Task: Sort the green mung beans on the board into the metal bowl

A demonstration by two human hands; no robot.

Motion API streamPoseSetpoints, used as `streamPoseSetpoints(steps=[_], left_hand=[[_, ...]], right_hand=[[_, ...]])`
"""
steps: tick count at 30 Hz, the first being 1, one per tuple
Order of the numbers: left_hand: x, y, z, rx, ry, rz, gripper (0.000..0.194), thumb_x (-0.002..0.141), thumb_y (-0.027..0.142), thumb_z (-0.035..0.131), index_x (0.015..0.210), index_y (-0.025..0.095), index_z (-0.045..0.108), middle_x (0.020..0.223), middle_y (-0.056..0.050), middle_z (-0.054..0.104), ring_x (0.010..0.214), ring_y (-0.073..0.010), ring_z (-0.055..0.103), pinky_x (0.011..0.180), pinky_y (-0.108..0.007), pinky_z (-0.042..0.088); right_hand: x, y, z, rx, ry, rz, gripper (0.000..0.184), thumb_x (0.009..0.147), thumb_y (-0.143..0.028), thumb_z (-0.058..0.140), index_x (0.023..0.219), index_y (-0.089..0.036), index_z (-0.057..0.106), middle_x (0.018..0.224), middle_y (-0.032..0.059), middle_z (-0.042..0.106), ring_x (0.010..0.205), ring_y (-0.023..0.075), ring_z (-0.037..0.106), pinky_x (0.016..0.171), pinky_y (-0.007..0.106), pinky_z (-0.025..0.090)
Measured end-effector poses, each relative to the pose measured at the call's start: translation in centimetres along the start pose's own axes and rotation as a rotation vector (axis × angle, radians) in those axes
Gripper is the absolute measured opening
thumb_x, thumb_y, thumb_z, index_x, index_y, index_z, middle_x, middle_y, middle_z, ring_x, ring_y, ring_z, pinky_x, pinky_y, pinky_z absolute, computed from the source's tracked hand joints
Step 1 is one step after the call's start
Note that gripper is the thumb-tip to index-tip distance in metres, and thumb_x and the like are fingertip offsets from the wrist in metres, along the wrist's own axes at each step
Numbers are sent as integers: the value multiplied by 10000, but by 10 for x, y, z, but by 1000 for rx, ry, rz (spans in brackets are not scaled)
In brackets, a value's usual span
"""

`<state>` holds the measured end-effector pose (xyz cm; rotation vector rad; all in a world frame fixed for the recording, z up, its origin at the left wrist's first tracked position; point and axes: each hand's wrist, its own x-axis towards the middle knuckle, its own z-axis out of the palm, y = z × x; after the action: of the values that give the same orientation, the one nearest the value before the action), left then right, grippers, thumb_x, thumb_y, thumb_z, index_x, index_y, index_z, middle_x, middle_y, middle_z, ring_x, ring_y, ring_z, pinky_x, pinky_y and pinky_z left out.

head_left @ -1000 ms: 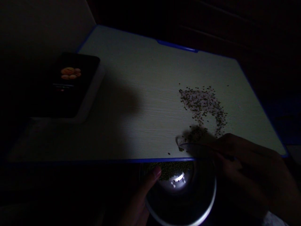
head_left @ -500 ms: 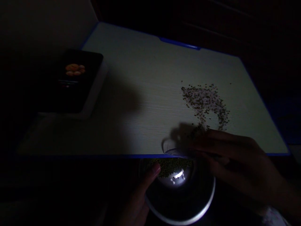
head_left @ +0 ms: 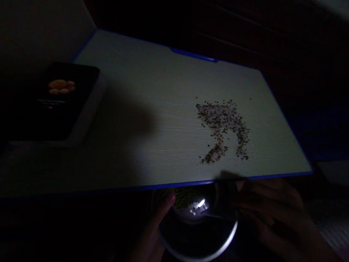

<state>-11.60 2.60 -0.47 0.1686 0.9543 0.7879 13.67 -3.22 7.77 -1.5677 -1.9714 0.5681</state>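
The scene is very dark. A metal bowl with green beans in it sits just below the front edge of a pale table. My left hand grips the bowl's left rim, thumb inside. My right hand hovers over the bowl's right side, fingers curled round a small clear scoop-like thing. A scattered patch of small beans and grains lies on the table right of centre.
A dark box with an orange picture rests on the table's left side. The table has a blue edge all round. Beyond the table everything is black.
My right hand has drawn back from the table's front edge to above the bowl, carrying the clear scoop. A small heap of beans now shows where the hand was. The left hand stays on the rim.
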Motion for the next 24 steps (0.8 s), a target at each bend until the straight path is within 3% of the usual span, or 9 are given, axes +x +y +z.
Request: streamPoseSetpoints(steps=[2,6,11,16,20,24], left_hand=[[3,-3,0,-6,-10,-5,386,862,371,887,1246,388,857,1315,-44,857,1603,-398,499,1228,-508,538],[8,-3,9,8,-23,-74,421,897,434,867,1313,386,829,1417,-37,817,1591,-403,513,1231,-557,530],[14,-6,25,4,-33,-116,532,901,467,882,1412,361,782,1488,-57,777,1584,-376,529,1255,-532,502],[18,-10,27,17,-138,-121,644,912,469,878,1522,350,711,1454,-97,793,1540,-393,582,1223,-550,535],[19,-12,20,35,-83,-173,685,930,474,865,1573,355,664,1486,-89,776,1544,-385,579,1235,-551,525],[17,-14,19,51,-52,-176,633,982,503,801,1585,389,646,1536,-57,747,1530,-369,596,1250,-532,517]], right_hand=[[-8,5,-5,-41,19,0,290,985,-191,643,1228,-307,750,918,7,822,766,196,805,600,294,659],[-20,14,-20,-172,206,100,208,973,-165,673,1086,-319,756,883,-21,817,729,182,793,619,293,640],[-14,18,-22,-158,370,251,128,1015,-225,675,1066,-302,764,921,2,779,791,178,773,643,267,634],[10,22,-2,-236,384,326,180,1065,-325,656,1201,-282,766,1081,34,795,911,191,794,709,284,636],[23,19,8,-404,320,313,318,1077,-326,638,1381,-315,731,1114,25,815,779,158,778,571,244,561],[31,9,11,-401,293,193,283,1067,-252,619,1317,-262,751,1056,41,821,642,126,724,473,233,488]])
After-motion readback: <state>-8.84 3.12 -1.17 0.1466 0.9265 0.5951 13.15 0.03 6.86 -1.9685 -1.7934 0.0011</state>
